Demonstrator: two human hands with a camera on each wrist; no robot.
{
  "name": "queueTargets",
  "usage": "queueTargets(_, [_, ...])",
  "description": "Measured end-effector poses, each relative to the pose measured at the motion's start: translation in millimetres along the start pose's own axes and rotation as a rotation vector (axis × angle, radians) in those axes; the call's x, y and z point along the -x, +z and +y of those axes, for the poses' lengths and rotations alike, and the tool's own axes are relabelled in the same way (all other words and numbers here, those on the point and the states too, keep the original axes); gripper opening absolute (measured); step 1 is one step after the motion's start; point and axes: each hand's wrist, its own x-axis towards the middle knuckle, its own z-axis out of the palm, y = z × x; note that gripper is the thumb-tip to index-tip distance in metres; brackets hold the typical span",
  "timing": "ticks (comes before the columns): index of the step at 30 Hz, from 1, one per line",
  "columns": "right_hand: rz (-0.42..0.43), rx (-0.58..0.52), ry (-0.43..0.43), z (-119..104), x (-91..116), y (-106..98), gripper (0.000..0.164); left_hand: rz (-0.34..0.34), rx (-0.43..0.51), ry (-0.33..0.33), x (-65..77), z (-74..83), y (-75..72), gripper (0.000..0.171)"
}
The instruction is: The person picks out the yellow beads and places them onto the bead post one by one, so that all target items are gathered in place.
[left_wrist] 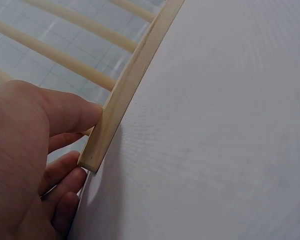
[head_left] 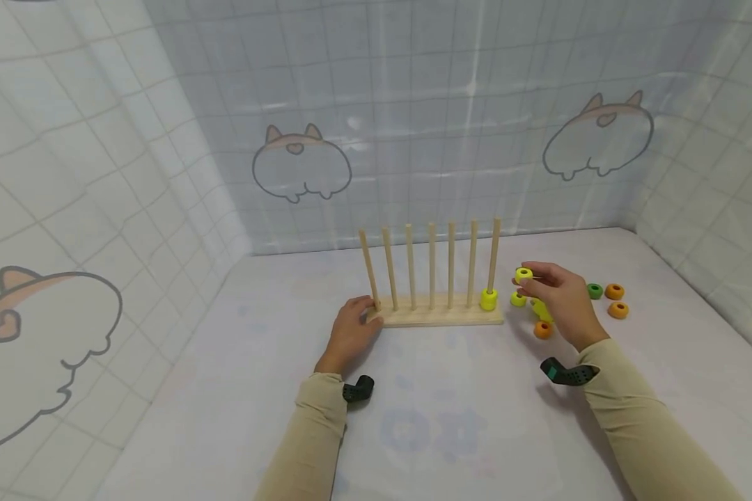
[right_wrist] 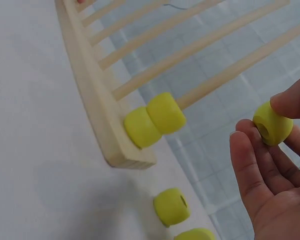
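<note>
A pale wooden peg rack (head_left: pixel 439 319) with several upright rods stands toward the back of the table. My left hand (head_left: pixel 353 332) grips the left end of its base, the thumb (left_wrist: pixel 77 112) against the front edge and other fingers around the end. To the right of the rack, my right hand (head_left: pixel 567 306) pinches a yellow bead (right_wrist: pixel 270 131) between thumb and fingers, raised above the table. Two more yellow beads (right_wrist: pixel 142 127) are stacked at the foot of the rightmost rod. The other rods carry no beads.
Loose yellow beads (right_wrist: pixel 171 207) lie just right of the rack, some partly hidden beneath my right hand. An orange bead (head_left: pixel 543 330) rests close by. Farther right are a green bead (head_left: pixel 594 291) and two orange ones. A tiled-pattern wall (head_left: pixel 413 139) rises behind.
</note>
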Motion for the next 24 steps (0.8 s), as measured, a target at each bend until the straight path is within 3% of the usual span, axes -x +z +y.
queueTargets(12, [0.021,-0.127,-0.068,-6,-6,3,0.050,0.010,-0.009,0.019,-0.6,0.9,0.2,0.043])
queueTargets(24, [0.038,-0.195,-0.048,-11,-9,7,0.045,0.003,-0.009,-0.010,0.2,-1.5,2.1,0.046])
